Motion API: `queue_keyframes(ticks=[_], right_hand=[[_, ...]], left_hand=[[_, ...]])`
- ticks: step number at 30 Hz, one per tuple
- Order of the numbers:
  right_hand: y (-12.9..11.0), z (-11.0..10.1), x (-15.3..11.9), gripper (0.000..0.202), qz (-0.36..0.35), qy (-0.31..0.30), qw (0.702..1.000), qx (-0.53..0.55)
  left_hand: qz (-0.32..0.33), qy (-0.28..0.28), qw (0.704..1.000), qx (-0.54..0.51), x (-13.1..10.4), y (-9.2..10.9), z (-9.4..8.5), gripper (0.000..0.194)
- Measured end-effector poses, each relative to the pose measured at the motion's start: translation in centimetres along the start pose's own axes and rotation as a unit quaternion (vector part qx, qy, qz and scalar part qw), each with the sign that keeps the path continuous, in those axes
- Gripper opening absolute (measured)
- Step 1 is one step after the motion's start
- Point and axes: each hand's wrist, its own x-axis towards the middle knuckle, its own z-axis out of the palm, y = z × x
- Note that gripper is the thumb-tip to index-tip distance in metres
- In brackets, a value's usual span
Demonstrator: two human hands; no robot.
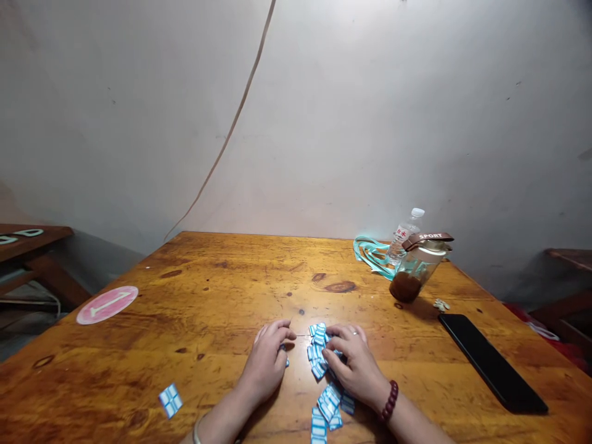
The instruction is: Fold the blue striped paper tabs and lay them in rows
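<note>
Small blue-and-white rectangular pieces (pixel 329 399) lie in a loose, overlapping pile on the wooden table. My right hand (pixel 354 361) rests over the pile's right side, thumb and index finger close together on a piece. It wears a ring and a dark red bead bracelet. Left of the pile, my left hand (pixel 267 357) is curled with its palm down. A bit of blue and white (pixel 287 363) shows beneath its fingers; the rest is hidden. Farther left, several like pieces form a small square block (pixel 171 401) on the tabletop.
A black phone (pixel 493 364) lies at the right. Behind it stand a tumbler (pixel 414 277) with brown liquid and a plastic water bottle (pixel 401 237), beside a turquoise ribbon (pixel 370 251). Small pale bits (pixel 441 305) lie nearby. A pink disc (pixel 107 304) is at the left edge.
</note>
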Motion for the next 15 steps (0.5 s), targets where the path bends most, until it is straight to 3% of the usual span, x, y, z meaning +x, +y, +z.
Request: queue_keyframes(ticks=[2,6,11,15], right_hand=[[0.1,0.0,0.0,0.022,-0.004,0.013,1.000,0.004],[1.0,0.2,0.1,0.018,0.059,0.054,0.997,-0.021],[0.5,0.1,0.0,0.021,0.010,-0.024,0.999,-0.040],[0.5,0.2,0.1,0.014,0.020,0.001,1.000,-0.004]], left_hand=[[-0.009,0.010,1.000,-0.021,0.1,-0.2,-0.1,0.032],[-0.001,0.006,1.000,-0.012,0.2,0.1,-0.1,0.021],[0.050,-0.028,0.998,0.011,-0.1,1.3,-0.2,0.019],[0.086,-0.041,0.995,0.019,-0.3,2.6,-0.8,0.021]])
